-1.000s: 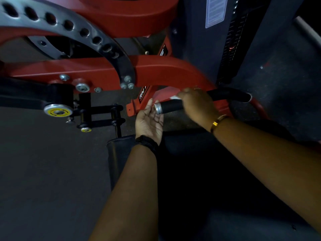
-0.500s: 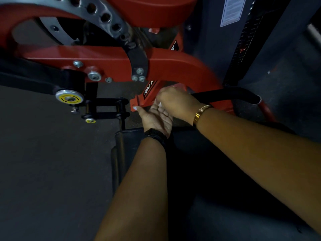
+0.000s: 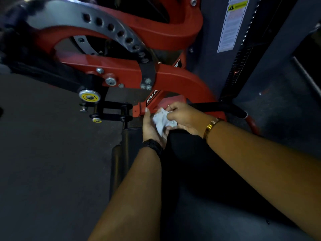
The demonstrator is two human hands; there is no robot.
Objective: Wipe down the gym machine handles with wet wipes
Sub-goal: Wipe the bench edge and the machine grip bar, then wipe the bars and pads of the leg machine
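Note:
A crumpled white wet wipe (image 3: 161, 120) sits between my two hands, just below the red machine frame (image 3: 180, 79). My left hand (image 3: 150, 127), palm up with fingers straight, lies under the wipe. My right hand (image 3: 184, 117) pinches the wipe from above with curled fingers. The black handle (image 3: 220, 108) runs to the right behind my right hand; its near end is hidden by that hand.
A grey perforated steel arc (image 3: 104, 26) and a yellow-marked adjuster knob (image 3: 89, 96) are at upper left. A dark weight-stack housing (image 3: 231, 40) with a warning label stands at upper right. A black padded seat (image 3: 199, 171) lies under my forearms; dark rubber floor (image 3: 43, 162) spreads left.
My right hand has slid off the handle's near end with the wipe and met my left palm. The wipe now shows between both hands. The view has shifted lower.

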